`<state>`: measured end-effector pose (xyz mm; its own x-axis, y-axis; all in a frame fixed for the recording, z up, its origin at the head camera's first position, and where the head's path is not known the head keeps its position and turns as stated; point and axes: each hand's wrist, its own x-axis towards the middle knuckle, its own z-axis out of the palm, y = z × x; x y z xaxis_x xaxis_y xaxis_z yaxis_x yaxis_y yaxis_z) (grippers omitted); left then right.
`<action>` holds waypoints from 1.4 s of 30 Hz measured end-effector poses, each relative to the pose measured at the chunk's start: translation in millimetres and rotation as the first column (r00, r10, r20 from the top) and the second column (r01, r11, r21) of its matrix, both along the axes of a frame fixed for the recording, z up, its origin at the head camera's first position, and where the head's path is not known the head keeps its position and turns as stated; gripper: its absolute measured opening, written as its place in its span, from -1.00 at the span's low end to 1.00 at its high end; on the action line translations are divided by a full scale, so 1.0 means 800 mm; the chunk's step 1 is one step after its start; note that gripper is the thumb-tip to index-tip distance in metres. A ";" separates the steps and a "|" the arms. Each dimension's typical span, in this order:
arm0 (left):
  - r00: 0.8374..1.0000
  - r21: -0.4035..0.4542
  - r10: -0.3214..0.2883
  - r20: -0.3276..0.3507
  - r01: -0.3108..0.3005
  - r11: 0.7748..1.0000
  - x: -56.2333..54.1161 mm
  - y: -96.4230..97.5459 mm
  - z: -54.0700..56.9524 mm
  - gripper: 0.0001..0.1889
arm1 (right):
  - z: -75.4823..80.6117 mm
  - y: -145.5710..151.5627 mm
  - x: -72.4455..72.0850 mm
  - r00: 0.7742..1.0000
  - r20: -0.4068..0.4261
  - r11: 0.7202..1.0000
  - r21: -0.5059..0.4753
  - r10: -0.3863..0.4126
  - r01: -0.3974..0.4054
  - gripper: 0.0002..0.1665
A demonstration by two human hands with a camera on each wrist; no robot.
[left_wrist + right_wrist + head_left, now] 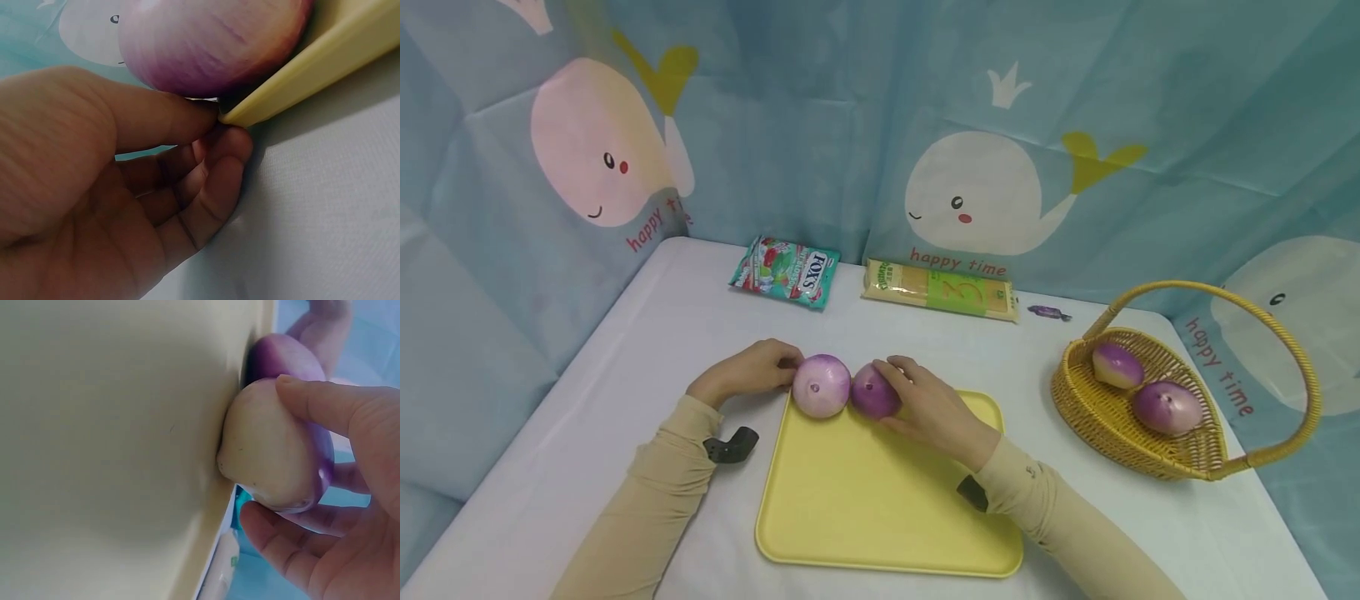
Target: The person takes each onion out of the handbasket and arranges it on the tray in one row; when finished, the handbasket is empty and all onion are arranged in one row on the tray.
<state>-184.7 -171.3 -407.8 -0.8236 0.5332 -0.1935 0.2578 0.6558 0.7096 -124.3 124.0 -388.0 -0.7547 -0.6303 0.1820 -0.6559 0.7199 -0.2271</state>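
Note:
A streaked purple onion [822,387] sits at the far left corner of a yellow tray [880,492]. Right beside it on the tray is a purple-and-cream turnip [262,444]. My left hand [765,367] is at that corner, next to the onion; in the left wrist view the thumb and fingers pinch the tray's rim [250,111] just below the onion. My right hand [928,406] holds the turnip from the right, thumb on one side and fingers curled around the other. The turnip's far side is hidden by the fingers.
A yellow wicker basket [1086,417] with a tall handle stands at the right, holding another turnip [1117,367] and onion [1167,407]. Along the back lie a green candy bag [786,272], a long noodle packet [940,290] and a small purple wrapped candy [1049,313].

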 end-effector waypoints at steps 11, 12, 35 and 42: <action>1.000 0.003 -0.018 -0.015 0.018 1.000 -0.006 0.005 -0.002 -0.84 | 0.009 0.022 0.004 0.994 0.061 0.995 -0.004 -0.095 0.095 -0.01; 0.999 0.007 -0.026 -0.020 0.026 1.000 -0.007 0.005 -0.002 -0.85 | 0.012 0.030 0.004 0.992 0.063 0.994 -0.012 -0.110 0.111 -0.02; 1.000 -0.017 -0.008 -0.020 0.007 1.000 -0.008 -0.006 -0.002 -0.83 | 0.034 0.328 0.028 0.626 -0.127 0.610 0.144 -0.769 0.779 -0.35; 1.000 0.023 -0.013 0.010 0.013 1.000 -0.004 -0.002 -0.009 -0.83 | 0.033 0.341 0.031 0.580 -0.084 0.567 0.136 -0.810 0.812 -0.28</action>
<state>-188.2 -172.9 -415.0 -0.8148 0.5479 -0.1894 0.2589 0.6363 0.7267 -99.7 396.5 -361.8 -0.9610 0.2273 0.1574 0.2185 0.9732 -0.0715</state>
